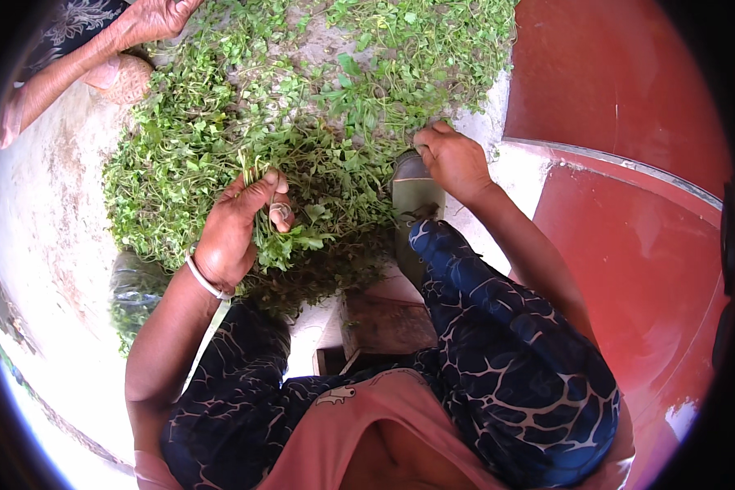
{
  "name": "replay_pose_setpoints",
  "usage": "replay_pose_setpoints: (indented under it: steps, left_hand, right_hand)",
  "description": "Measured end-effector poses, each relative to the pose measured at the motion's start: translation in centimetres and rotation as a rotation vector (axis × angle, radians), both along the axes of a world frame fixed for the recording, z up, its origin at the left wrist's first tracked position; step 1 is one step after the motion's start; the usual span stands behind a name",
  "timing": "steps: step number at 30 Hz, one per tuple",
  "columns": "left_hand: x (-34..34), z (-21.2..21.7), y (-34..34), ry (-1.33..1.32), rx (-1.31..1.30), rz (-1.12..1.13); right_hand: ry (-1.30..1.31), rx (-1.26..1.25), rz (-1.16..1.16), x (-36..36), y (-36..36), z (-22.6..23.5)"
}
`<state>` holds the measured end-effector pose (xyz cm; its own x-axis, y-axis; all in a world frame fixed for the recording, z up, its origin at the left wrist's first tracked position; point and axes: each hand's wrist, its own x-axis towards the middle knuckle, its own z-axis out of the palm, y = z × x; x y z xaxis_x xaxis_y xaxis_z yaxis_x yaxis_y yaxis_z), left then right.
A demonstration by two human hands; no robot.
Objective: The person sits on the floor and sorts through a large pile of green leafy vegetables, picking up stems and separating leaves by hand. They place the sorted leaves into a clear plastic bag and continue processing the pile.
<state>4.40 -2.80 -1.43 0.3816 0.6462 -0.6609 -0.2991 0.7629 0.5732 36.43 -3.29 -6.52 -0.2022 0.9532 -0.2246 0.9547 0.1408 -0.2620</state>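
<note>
My left hand (230, 224) is closed around a small bunch of leafy green stems (290, 247). The cut-looking stem ends stick up past the thumb, and the leaves hang below the fingers. A wide heap of the same loose greens (192, 147) spreads over the ground in front of me. Over at the heap's right edge, my right hand (456, 162) has its fingers pinched together, just above the toe of my olive-green boot (416, 184). Whatever those fingertips hold, if anything, is too small to make out. A pale bangle (206, 273) circles my left wrist.
Another person's hand (157, 18) reaches in at the far left, above a tan rounded thing (126, 80). A clear plastic bag (135, 282) with greens lies left of the heap. Between my legs is a brown wooden box or stool (384, 320). Red panels (621, 220) stand along the right.
</note>
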Motion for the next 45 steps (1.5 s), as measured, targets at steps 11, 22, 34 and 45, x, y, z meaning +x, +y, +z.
replay_pose_setpoints:
  steps: [11,22,34,45]
  left_hand:
    - [-0.1,-0.7,-0.5,0.022,-0.116,0.019]
    - [-0.2,-1.1,-1.3,0.071,-0.129,-0.024]
    - [1.3,0.7,-1.0,0.348,0.014,-0.035]
    - [3.8,3.1,0.3,0.328,0.57,-0.133]
  right_hand:
    - [-0.134,-0.036,0.499,1.8,4.0,-0.2]
    - [-0.117,0.076,0.453,1.6,3.4,-1.4]
    - [1.085,-0.649,-0.473,0.9,1.5,6.2]
    - [1.248,-0.827,-0.543,-1.9,0.1,8.0]
